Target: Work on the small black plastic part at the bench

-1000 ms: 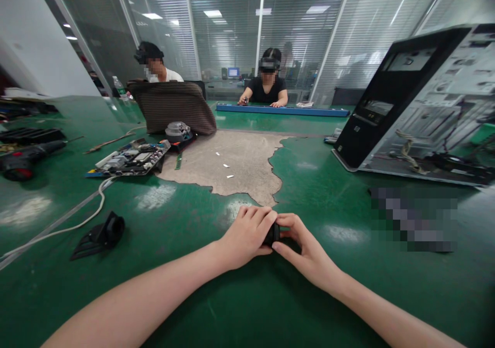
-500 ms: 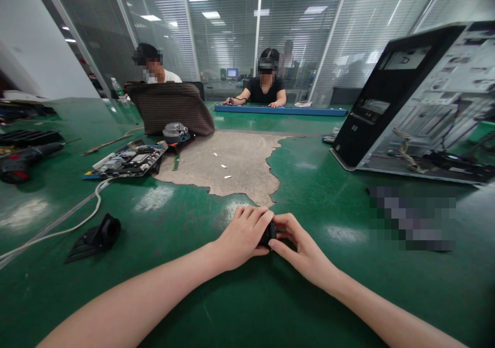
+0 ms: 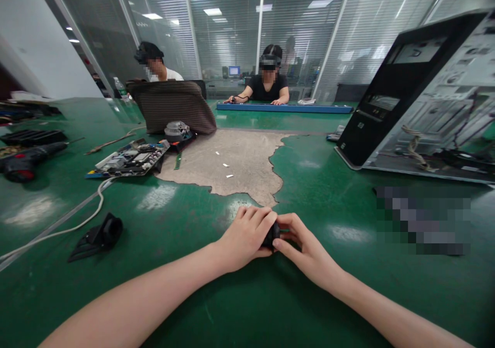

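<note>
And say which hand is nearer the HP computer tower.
Right: the right hand is left of the HP computer tower, toward the camera; the left hand is farther left.

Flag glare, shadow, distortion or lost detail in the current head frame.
Head view: pale glare on the green tabletop; head view: soft shadow beneath the hands; head view: computer case slants at right, likely wide-angle distortion; head view: black part mostly covered, detail lost; head view: pixelation hides a long item at right.
</note>
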Demonstrator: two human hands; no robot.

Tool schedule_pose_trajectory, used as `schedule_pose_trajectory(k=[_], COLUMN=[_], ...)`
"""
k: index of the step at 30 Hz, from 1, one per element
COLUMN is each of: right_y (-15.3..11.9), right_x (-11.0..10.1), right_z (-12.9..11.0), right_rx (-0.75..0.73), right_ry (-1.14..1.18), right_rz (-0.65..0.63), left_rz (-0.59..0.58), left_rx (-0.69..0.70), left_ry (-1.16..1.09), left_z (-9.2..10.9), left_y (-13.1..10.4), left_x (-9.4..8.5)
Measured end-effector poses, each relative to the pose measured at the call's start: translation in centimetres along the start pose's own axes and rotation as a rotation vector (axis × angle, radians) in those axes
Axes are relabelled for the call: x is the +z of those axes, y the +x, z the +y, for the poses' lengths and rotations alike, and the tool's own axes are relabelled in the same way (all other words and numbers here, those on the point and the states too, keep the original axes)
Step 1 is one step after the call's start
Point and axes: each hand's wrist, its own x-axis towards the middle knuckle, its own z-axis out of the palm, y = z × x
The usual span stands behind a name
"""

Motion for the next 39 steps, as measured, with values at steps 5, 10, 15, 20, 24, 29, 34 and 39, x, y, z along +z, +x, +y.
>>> schedule_pose_trajectory(k=[5,10,15,20,24,29,34,39], right_y=[-0.14,0.16,-0.07,-0.22,0.09,0.1,-0.39,-0.3], right_x=[-0.14,-0.04,-0.26,-0.3,-0.09,-0.21,-0.62,-0.34], right_z=[0.07,0.02,-0.15,-0.11,-0.03,-0.11,-0.25,-0.01], right_rx=[-0.073,0.031,0.006,-0.067,0.014,0.054,-0.09,-0.079], right_ry=[-0.029,0.052,0.01,-0.024,0.089,0.058,-0.051,-0.029], right_rz=[0.035,0.045,-0.015,0.035,0.047,-0.001,-0.006,0.061], left_rz=[0.003,0.018,-0.003,0.005,0.022,0.014,0.008,0.028], left_rx=[0.008,0.005,-0.003,0.01,0.014,0.003,0.007,0.003], left_ry=[-0.001,-0.007,-0.003,0.007,0.004,0.007,-0.001,-0.012], left_z=[0.06,0.1,0.11,0.17,0.18,0.16,0.18,0.18], left_y=[0.0,0.05,0.08,0.0,0.02,0.07,0.04,0.08], left_x=[0.03,0.15,0.07,0.05,0.13,0.12,0.08,0.24])
